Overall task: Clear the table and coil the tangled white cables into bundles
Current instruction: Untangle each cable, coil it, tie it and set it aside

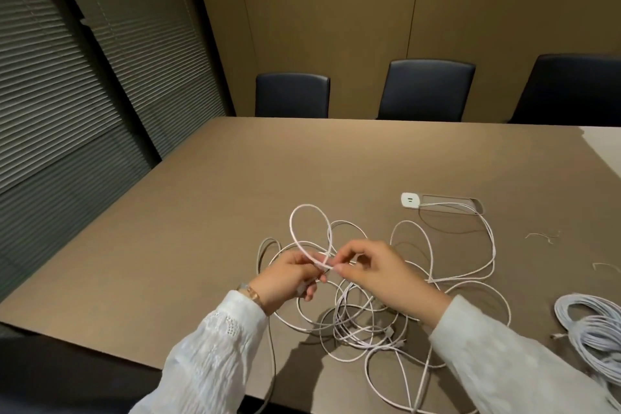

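Observation:
A tangle of thin white cable (pixel 363 323) lies spread over the near middle of the brown table (pixel 208 198). My left hand (pixel 290 279) grips a small raised loop of the white cable (pixel 309 228) at its crossing point. My right hand (pixel 376 270) pinches the same cable right beside the left fingers, above the tangle. One strand runs right and back to a white power adapter (pixel 410 200). Another strand hangs over the table's near edge under my left sleeve.
A coiled bundle of white cable (pixel 591 326) lies at the table's right edge. Small wire ties (pixel 541 235) lie beyond it. A slot opening (pixel 450 202) sits in the tabletop behind the adapter. Three dark chairs (pixel 426 89) stand along the far side, window blinds on the left.

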### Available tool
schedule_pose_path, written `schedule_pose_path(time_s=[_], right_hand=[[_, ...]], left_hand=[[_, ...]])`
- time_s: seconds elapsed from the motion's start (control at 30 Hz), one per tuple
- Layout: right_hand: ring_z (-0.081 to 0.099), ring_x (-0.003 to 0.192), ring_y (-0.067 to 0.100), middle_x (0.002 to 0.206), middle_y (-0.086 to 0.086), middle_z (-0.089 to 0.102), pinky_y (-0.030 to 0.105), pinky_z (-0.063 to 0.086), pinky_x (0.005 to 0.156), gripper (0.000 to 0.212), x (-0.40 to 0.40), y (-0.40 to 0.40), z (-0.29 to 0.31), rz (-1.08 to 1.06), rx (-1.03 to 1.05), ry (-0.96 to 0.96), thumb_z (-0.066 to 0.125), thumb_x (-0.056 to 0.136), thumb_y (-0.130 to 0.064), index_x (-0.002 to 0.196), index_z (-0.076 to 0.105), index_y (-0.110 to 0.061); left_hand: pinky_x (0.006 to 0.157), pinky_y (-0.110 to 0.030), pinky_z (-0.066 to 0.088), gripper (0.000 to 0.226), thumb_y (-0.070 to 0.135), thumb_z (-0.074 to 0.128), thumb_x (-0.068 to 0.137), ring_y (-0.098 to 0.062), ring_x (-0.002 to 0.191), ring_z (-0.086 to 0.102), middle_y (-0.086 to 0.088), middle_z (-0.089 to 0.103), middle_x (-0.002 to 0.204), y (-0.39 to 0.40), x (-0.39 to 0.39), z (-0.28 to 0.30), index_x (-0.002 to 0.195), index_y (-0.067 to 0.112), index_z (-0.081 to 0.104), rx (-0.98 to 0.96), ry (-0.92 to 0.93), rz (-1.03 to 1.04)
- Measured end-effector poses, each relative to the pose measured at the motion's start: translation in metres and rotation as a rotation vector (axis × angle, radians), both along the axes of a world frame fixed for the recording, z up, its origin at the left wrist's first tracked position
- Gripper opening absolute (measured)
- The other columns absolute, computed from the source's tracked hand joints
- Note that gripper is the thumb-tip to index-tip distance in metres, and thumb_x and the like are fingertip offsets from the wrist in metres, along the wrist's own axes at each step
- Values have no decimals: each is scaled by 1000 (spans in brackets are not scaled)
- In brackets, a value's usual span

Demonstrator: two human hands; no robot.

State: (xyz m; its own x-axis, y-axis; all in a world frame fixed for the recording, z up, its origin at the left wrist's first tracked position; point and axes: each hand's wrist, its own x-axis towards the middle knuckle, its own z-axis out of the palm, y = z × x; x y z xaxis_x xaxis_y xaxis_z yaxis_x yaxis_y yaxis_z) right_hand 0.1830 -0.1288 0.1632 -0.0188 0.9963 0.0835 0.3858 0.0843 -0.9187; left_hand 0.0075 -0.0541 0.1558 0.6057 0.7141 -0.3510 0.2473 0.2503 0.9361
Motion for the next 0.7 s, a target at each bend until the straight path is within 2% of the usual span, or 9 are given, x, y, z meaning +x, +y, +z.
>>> schedule_pose_path(time_s=[0.07,0.17,0.23,0.27,0.33,0.4,0.57,0.63,0.7], right_hand=[[47,57,0,78,-9,61,22,37,61,8,-2,1,-4,-31,19,-19,75,79,-22,83,68,-23],[53,72,-1,91,-12,55,19,41,68,12,4,1,-9,-29,57,-151,73,81,-28,93,69,-29],[54,73,3,92,-15,55,22,44,69,17,7,-1,-12,12,26,-242,67,86,-33,102,69,-32],[54,71,2,89,-15,56,22,43,69,15,7,-3,-11,33,3,-301,63,88,-35,102,69,-32],[52,60,-2,74,-13,58,22,40,62,12,6,-6,-11,77,-47,-365,58,93,-33,88,69,-31],[48,47,1,57,-10,54,21,39,54,22,3,-9,-11,30,-102,-266,55,95,-28,77,66,-31],[49,38,6,42,-7,48,19,41,51,23,-12,-8,-17,-319,-42,-43,55,96,-23,81,71,-16],[52,43,8,43,-10,51,26,44,55,22,-22,-7,-17,-383,5,-71,55,95,-25,81,70,-18],[57,57,12,59,-10,60,29,44,61,21,-32,-8,-17,-355,60,-151,55,95,-28,83,70,-19]], left_hand=[[42,-19,33,20,-8,48,93,-7,39,43,6,56,52,-9,4,8,83,3,62,8,7,-99],[42,-18,30,20,-2,52,94,-5,36,42,6,55,45,-11,1,18,76,1,60,-7,24,-201],[39,-18,30,14,4,60,85,-6,35,43,3,60,52,-7,-7,23,83,-8,66,-37,43,-251],[37,-18,30,23,7,61,79,-7,35,44,0,62,56,-5,-10,23,90,-12,66,-53,60,-263],[38,-18,32,34,12,69,73,-9,37,46,-8,61,62,0,-16,24,97,-12,68,-71,80,-246],[43,-20,41,30,12,76,73,-12,44,52,-14,62,68,1,-17,23,98,-5,71,-107,-28,-147],[63,-24,55,20,22,72,72,-16,66,65,-8,68,77,-15,0,11,86,8,66,-314,-381,315],[74,-29,54,21,32,73,73,-17,77,67,-5,68,81,-21,9,5,82,14,66,-345,-394,376],[79,-31,51,28,42,69,77,-16,79,67,-3,68,82,-21,19,4,83,16,64,-361,-372,391]])
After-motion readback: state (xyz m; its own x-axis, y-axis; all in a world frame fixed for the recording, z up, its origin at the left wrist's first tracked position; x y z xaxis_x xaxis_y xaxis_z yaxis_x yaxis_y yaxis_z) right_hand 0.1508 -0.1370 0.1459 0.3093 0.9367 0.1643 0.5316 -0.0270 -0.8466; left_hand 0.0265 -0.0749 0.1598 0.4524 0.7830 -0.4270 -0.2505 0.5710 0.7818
